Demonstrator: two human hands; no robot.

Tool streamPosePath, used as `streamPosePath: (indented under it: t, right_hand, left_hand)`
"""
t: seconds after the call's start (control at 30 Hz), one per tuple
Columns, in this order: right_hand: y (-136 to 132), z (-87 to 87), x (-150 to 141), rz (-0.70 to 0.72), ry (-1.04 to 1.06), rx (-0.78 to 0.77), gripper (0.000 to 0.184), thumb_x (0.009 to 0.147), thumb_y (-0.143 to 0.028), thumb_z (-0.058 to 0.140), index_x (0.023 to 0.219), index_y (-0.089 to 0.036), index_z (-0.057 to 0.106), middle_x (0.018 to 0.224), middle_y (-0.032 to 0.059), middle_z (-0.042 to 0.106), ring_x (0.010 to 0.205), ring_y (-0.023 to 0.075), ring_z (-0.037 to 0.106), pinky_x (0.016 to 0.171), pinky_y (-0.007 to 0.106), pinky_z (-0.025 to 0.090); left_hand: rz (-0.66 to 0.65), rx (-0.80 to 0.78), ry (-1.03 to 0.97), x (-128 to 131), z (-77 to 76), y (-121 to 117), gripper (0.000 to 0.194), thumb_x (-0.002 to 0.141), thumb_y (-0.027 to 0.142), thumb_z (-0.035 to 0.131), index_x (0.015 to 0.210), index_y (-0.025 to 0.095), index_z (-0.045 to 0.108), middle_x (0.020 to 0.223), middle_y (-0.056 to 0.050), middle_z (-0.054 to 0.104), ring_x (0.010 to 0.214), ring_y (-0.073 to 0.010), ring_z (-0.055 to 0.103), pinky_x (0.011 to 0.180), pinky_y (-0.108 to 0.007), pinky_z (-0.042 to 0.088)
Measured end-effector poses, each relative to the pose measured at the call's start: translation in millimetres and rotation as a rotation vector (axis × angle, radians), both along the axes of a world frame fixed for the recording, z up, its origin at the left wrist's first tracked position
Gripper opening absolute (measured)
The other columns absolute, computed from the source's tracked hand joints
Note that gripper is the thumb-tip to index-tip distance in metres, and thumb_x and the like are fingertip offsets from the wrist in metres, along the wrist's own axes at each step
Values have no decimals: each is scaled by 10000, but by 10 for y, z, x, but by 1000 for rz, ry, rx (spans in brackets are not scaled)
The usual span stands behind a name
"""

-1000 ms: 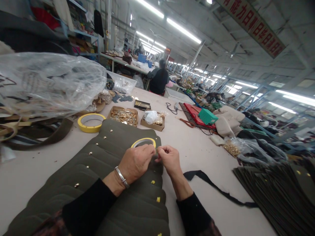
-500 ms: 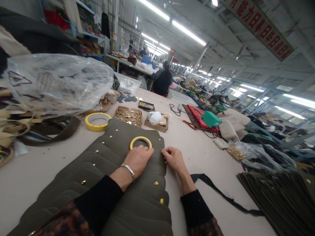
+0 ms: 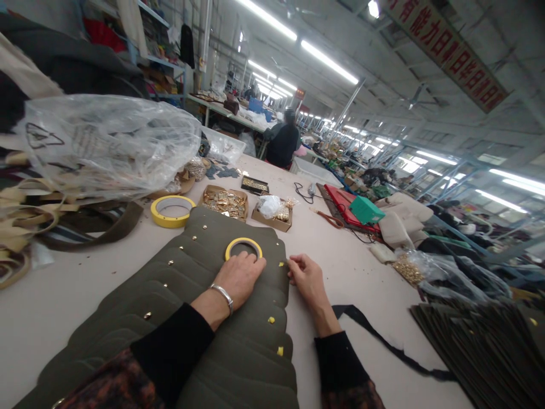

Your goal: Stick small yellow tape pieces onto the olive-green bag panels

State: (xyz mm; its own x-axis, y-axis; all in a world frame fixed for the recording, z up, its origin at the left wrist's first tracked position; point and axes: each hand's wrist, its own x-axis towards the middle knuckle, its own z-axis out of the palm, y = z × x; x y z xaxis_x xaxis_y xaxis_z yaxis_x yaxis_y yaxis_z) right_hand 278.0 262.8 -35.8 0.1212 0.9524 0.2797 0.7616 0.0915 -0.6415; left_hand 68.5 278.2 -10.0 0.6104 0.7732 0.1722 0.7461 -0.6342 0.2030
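Observation:
My left hand point(image 3: 239, 279), with a silver bangle at its wrist, has its fingers closed over the near side of a narrow roll of yellow tape point(image 3: 230, 248). The roll rests on overlapping dark olive panels point(image 3: 221, 324) fanned out across the table. Just off the right edge of the panels is my right hand point(image 3: 307, 278), its fingers curled, with nothing visible in them. A small piece of yellow tape point(image 3: 281, 264) sits on the panel beside its fingertips. More yellow tape pieces point(image 3: 271, 320) lie nearer me along that edge, and small metal studs point(image 3: 171, 263) dot the left side.
Behind the panels stand a wider yellow tape roll point(image 3: 172, 212), a box of gold metal parts point(image 3: 225, 203) and a box with a plastic bag point(image 3: 272, 211). A black strap point(image 3: 383, 335) and stacked dark panels point(image 3: 481, 346) lie right. Further off, a person point(image 3: 283, 142) faces away.
The left hand lowered the tape roll flat onto the panels. My right hand moved right, off the panel edge, leaving a small yellow tape piece there. The view shifted slightly.

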Motion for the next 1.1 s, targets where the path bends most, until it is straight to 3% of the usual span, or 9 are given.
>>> streamPosePath:
  t: [0.1, 0.17, 0.37, 0.5, 0.63, 0.8, 0.87, 0.97, 1.1]
  right_hand:
    - [-55, 50, -14, 105, -81, 55, 142, 841, -235, 568, 852, -177, 697, 836, 68, 711, 777, 179, 659, 747, 294, 512]
    - [-40, 76, -50, 155, -143, 40, 116, 815, -191, 588, 828, -194, 703, 840, 59, 702, 792, 177, 648, 789, 290, 489]
    - [156, 92, -110, 50, -201, -110, 208, 791, -153, 553, 638, -183, 691, 654, 62, 691, 648, 191, 632, 644, 280, 446]
    - [169, 115, -82, 15, -149, -210, 183, 784, -202, 568, 696, -173, 725, 655, 39, 710, 628, 173, 638, 576, 244, 421]
    - [-9, 182, -58, 133, -81, -327, 163, 763, -205, 588, 714, -174, 740, 643, 2, 708, 595, 142, 619, 539, 213, 412]
    - [-232, 275, -22, 328, 5, -442, 155, 752, -184, 608, 738, -186, 762, 633, -16, 700, 572, 126, 595, 528, 205, 422]
    - [-259, 293, -39, 303, 86, -363, 168, 784, -209, 596, 803, -179, 761, 672, -4, 708, 604, 136, 608, 556, 220, 453]
    - [-260, 310, -120, 188, 245, -108, 192, 819, -245, 588, 916, -163, 732, 723, 20, 711, 632, 148, 626, 586, 246, 500]
    - [-267, 338, -262, 282, 182, 162, 174, 822, -182, 591, 949, -178, 710, 870, 53, 720, 732, 156, 647, 677, 268, 525]
  left_hand:
    - [-7, 8, 4, -7, 2, 8, 215, 918, 129, 388, 928, 180, 597, 886, -99, 634, 853, -252, 575, 722, -375, 455]
    - [-14, 10, 4, -12, 0, 15, 218, 918, 133, 385, 931, 179, 598, 884, -101, 634, 845, -255, 577, 725, -383, 454]
    - [-48, -7, -26, -43, 58, 46, 182, 905, 137, 411, 902, 180, 588, 875, -103, 634, 849, -250, 578, 767, -391, 448]
    - [-95, -18, -84, -103, 173, 57, 154, 916, 157, 413, 906, 195, 562, 890, -69, 625, 843, -216, 584, 731, -327, 453]
    - [-114, -14, -146, -165, 211, 60, 170, 944, 189, 372, 947, 203, 542, 906, -49, 622, 828, -193, 592, 715, -301, 450]
    - [-140, -33, -201, -169, 114, 80, 179, 945, 199, 384, 919, 215, 560, 866, -23, 649, 825, -177, 615, 713, -274, 456]
    - [-152, -45, -224, -160, 95, 77, 179, 948, 216, 391, 956, 227, 569, 879, -10, 668, 816, -166, 634, 707, -260, 466]
    - [-156, -48, -261, -157, 103, 57, 209, 956, 251, 395, 1095, 250, 551, 1030, -13, 690, 918, -172, 656, 786, -271, 492]
    - [-145, -77, -300, -174, 107, 21, 409, 937, 236, 434, 1344, 253, 399, 1171, -47, 674, 1050, -201, 645, 884, -316, 506]
